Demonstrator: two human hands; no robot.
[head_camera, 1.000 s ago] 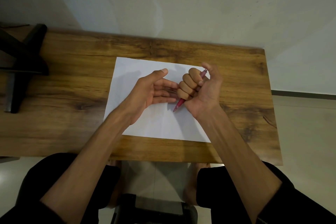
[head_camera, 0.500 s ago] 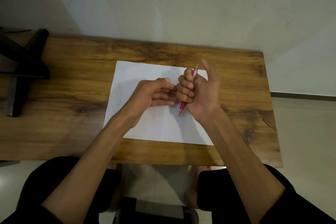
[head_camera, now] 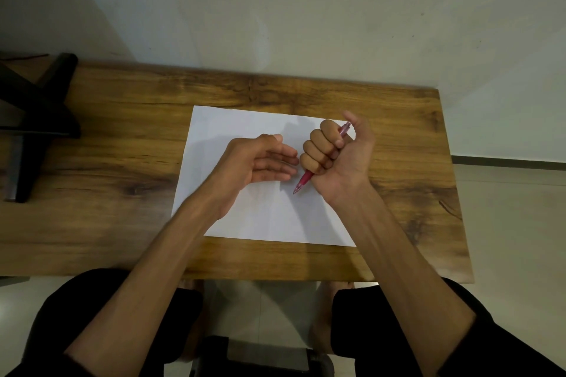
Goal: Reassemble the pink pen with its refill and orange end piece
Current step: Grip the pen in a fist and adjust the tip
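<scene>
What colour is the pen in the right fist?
Pink pen, seen in the head view.

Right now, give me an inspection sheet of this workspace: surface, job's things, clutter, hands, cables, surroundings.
Surface: wooden table with a white sheet of paper laid flat at its middle.
Job's things: pink pen gripped in a fist, tip pointing down toward the paper, top end poking out by the thumb. No loose refill or orange end piece seen.
Clutter: nothing seen on the paper or the bare wood.
Hands: right hand shut around the pen; left hand open and empty, fingers extended toward the right.
Cables: a thin dark line at the far left edge, too small to identify.
Surroundings: black stand at the table's left end, pale wall behind, tiled floor below.
</scene>
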